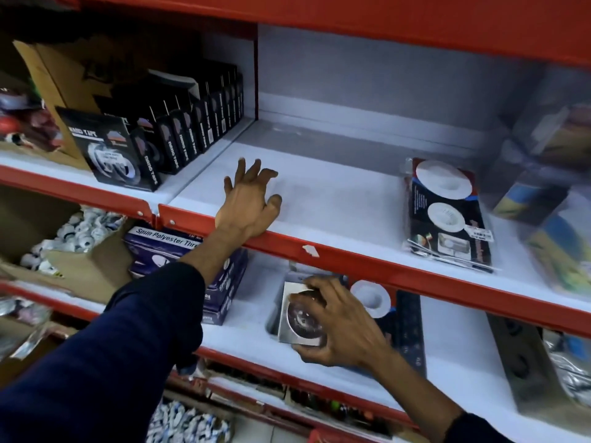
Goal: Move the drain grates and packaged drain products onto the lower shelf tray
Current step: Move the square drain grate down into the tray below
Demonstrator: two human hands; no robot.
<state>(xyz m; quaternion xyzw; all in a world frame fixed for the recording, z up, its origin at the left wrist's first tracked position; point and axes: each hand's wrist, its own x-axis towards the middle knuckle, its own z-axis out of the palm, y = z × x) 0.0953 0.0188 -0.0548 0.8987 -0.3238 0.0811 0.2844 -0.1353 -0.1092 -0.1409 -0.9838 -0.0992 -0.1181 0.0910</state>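
My right hand [335, 324] grips a square steel drain grate [297, 318] with a round centre, on the lower shelf [249, 292]. The grate sits over a grey tray [271, 321] whose left edge shows beside it. Just to the right lies a dark drain package with a white round strainer [371, 297], partly behind my hand. On the upper shelf [335, 199], a stack of packaged drain strainers [447, 215] lies flat at the right. My left hand [251, 199] rests on that upper shelf's bare white surface, fingers spread, holding nothing.
Black tape boxes [179, 129] line the upper shelf's left side. Blue thread boxes [192, 273] and a carton of white fittings [73, 238] stand at lower left. Blurred packages [550, 174] crowd the right. Red shelf lips [367, 260] run across.
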